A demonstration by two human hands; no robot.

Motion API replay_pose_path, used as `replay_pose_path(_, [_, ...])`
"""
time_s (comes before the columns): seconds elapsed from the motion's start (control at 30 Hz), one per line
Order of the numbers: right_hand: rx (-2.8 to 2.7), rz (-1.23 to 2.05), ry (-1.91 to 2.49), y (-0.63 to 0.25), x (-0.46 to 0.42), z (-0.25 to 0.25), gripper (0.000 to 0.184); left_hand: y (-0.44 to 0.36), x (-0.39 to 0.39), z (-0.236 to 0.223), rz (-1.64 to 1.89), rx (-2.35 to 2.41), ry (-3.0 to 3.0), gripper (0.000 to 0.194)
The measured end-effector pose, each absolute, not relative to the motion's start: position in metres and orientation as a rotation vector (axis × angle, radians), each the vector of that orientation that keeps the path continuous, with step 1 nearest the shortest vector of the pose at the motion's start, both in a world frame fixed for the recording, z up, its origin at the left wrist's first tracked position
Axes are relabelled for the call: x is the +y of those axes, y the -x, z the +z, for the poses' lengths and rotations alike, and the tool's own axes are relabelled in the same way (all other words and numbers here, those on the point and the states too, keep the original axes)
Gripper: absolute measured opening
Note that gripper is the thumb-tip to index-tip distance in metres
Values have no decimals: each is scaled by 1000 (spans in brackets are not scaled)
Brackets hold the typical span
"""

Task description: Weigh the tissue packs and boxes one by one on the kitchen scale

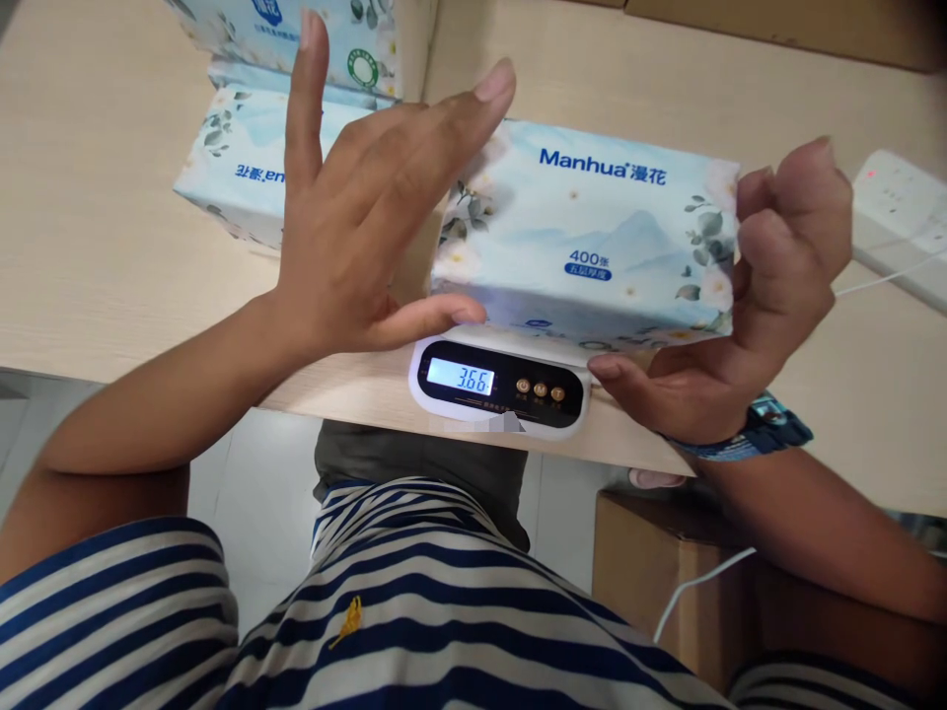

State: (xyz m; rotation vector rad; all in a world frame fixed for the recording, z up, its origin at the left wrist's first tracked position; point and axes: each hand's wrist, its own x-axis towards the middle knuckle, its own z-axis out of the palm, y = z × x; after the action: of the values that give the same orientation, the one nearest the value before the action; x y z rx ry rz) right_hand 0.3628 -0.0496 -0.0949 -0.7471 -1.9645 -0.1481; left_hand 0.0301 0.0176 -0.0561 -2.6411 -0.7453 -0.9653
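Observation:
A pale blue tissue pack (592,227) marked "Manhua" and "400" rests on a small white digital scale (503,387). The scale's lit display appears to read 366. At the pack's left end is my left hand (347,207), fingers spread and thumb stretched along the lower edge. My right hand (776,286) is beside the right end, its fingers loosely bent and its thumb apart, near the scale's right corner. Neither hand wraps around the pack; whether the right fingers touch it I cannot tell. The scale's plate is mostly hidden beneath the pack.
More tissue packs (237,163) stand behind my left hand. A white power strip (899,202) with a red light and a cable lies at the right. Cardboard (799,25) is at the table's far edge, and a cardboard box (658,582) stands below the near edge.

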Motion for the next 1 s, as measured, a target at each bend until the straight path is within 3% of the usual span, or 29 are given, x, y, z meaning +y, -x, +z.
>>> replay_pose_path(0.17, [-1948,-103,741,-360,-52,-93,94,-33,12,-56,-1015,-789,2676,106])
replay_pose_path(0.33, [-1961,-76,683,-364,-50,-91,97,-35,8,-51,-1106,-739,2710,94])
replay_pose_path(0.53, [-1987,-95,644,-366,-47,-92,102,-27,26,-59,-955,-606,2750,113])
replay_pose_path(0.77, [-1977,-86,731,-368,-49,-95,114,-28,25,-63,-1062,-581,2660,108])
replay_pose_path(1.0, [-1979,-116,756,-369,-46,-97,113,-34,11,-58,-1126,-691,2699,104])
